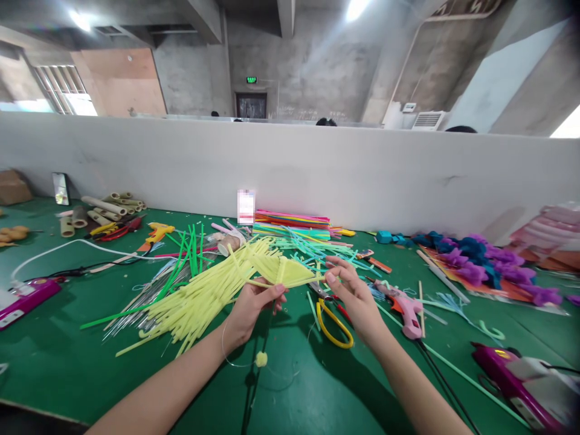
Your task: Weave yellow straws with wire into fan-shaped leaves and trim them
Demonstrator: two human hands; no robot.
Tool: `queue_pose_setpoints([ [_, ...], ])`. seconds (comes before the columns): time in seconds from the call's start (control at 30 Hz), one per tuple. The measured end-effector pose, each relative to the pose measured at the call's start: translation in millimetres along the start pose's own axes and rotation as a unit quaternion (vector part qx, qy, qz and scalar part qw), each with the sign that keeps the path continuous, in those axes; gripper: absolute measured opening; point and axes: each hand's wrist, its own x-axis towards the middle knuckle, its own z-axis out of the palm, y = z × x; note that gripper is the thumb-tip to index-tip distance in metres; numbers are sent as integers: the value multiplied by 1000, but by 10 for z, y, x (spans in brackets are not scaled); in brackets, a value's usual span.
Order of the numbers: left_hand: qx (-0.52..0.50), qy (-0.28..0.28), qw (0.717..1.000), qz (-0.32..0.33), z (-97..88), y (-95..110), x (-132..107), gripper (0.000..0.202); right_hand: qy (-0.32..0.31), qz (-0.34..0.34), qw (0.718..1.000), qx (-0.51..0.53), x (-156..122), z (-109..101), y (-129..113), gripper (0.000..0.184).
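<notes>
At the near part of the green table (pixel 290 399), between the forearms: one small, pale-yellow fuzzy ball (pixel 261 359), with a thin clear thread (pixel 235 365) looping by the left wrist.

Above it: one pale-yellow, fan-like piece of fuzzy stems (pixel 283 270), held between two bare hands. Left hand (pixel 249 305): thumb and fingers closed on its lower edge. Right hand (pixel 351 287): thumb and fingertips narrow, pinching its right end.

Below and beside the right hand: scissors with yellow loop handles (pixel 335 329); to the right, one pink glue gun (pixel 410 314).

Left of the piece: a heap of loose pale-yellow fuzzy stems (pixel 194 302), bright green stems (pixel 193 254) beside it.

Farther left: one yellow-and-orange glue gun (pixel 159 232); cut bamboo tubes (pixel 111 208), piled. Farther right: purple and dark-blue fuzzy flowers (pixel 480 260), clustered.

Against the white partition (pixel 290 157): a bundle of pink and red stems (pixel 292 219), one upright phone (pixel 246 206), screen blurred.

Beyond: grey concrete wall (pixel 308 72), green lit sign (pixel 251 80).
</notes>
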Motion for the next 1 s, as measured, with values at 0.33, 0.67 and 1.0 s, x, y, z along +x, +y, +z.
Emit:
queue_pose_setpoints([
  [0.33,38,8,998,46,-16,-26,9,28,8,-93,973,-210,-103,124,-46,22],
  [0.67,49,1,998,33,19,-31,-21,29,-44,-59,988,-135,-149,293,10,20],
  [1.0,30,-5,999,22,16,-29,-22,28,-25,-45,995,-89,-33,69,11,20],
])
